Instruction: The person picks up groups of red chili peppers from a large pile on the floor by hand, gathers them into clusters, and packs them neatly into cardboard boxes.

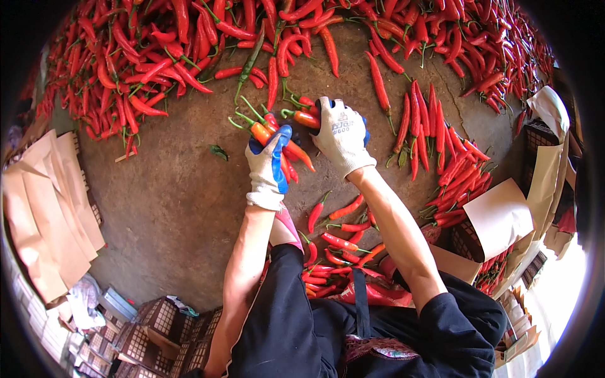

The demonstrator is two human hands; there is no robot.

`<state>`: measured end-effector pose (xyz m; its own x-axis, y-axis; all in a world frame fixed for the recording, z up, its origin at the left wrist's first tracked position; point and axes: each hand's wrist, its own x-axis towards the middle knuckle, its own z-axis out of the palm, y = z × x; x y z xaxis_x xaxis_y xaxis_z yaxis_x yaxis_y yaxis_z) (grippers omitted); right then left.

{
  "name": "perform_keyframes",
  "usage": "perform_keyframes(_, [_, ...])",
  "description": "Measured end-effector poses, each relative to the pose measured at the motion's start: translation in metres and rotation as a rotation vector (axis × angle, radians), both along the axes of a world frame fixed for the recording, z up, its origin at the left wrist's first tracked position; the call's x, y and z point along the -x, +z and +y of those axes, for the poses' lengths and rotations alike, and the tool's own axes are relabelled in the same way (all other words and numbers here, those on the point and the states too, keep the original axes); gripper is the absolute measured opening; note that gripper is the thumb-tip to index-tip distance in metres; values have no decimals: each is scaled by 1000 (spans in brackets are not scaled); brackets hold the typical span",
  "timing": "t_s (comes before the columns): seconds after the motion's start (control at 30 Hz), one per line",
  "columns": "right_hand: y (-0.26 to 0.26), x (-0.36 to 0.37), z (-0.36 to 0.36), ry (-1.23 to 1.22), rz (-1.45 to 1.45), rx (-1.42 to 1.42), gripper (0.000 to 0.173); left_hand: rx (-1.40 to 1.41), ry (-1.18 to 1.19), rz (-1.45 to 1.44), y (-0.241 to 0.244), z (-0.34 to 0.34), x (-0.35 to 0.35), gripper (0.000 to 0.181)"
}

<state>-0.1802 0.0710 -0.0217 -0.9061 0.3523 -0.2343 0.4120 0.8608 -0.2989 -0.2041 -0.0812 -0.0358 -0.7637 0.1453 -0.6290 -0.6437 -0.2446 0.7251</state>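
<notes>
My left hand [270, 165], in a white knit glove with a blue coated palm, is closed around a bunch of red and orange chili peppers [261, 132], stems pointing up and away. Close to its right, my right hand [341, 134], in a matching glove, grips a few more chili peppers [306, 119] with green stems; its fingertips are partly hidden. Above both hands lies a large heap of red chili peppers [160, 71], with a dark green one [252, 61] at its near edge. Loose red peppers [341, 242] lie on the floor between my legs.
Peppers in rough rows [425, 118] lie on the concrete floor [160, 198] at right. Beyond them stand brown plastic crates with paper sheets [498, 219]. Brown paper [52, 212] covers a crate at left; stacked brown crates [156, 326] are at lower left.
</notes>
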Motion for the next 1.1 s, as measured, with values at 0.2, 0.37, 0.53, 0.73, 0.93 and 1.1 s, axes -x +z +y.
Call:
perform_keyframes(0.2, [3,-35,56,-457,176,638,46,-44,-116,116,23,7,11,49])
perform_keyframes(0.37, [14,-41,97,-570,99,276,55,-125,-121,136,34,44,18,27])
perform_keyframes(0.53, [16,-42,91,-56,-76,63,62,-120,-124,86,30,54,7,32])
perform_keyframes(0.73, [8,-99,87,-729,331,1055,46,285,-380,329,24,47,13,58])
perform_keyframes(0.93, [3,-158,76,-1034,492,1323,26,700,-951,1195,26,98,17,63])
perform_keyframes(1.1, [4,-167,88,-1081,620,1393,30,696,-1495,1871,-2,151,19,29])
